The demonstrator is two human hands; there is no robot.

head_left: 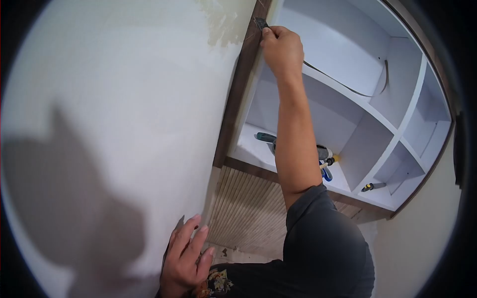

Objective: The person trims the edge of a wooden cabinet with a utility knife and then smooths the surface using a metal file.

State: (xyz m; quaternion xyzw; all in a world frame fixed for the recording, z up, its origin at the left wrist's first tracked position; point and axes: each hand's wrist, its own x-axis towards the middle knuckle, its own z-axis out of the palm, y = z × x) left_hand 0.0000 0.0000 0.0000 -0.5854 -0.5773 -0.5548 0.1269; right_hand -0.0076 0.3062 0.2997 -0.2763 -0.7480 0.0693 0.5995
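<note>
A person's bare right arm [297, 131] stretches upward, the right hand [283, 49] closed in a pinching grip, as the left hand [185, 263] hovers low, its fingers [197, 242] loosely spread and slightly bent.

The wall [149, 89] beside me was white, with a blotchy beige patch [222, 22] and a grey shadow [54, 198]. The small tool [260, 23] I held was black against the dark brown trim [240, 89]. The shelving [343, 94] was pale lilac-white; on it showed a dark green handle [266, 137] and a blue loop handle [327, 174]. Below, the ribbed panel [243, 203] was striped tan. My sleeve [323, 223] was charcoal, and a multicoloured print [219, 281] stood out on black fabric [253, 280].
</note>
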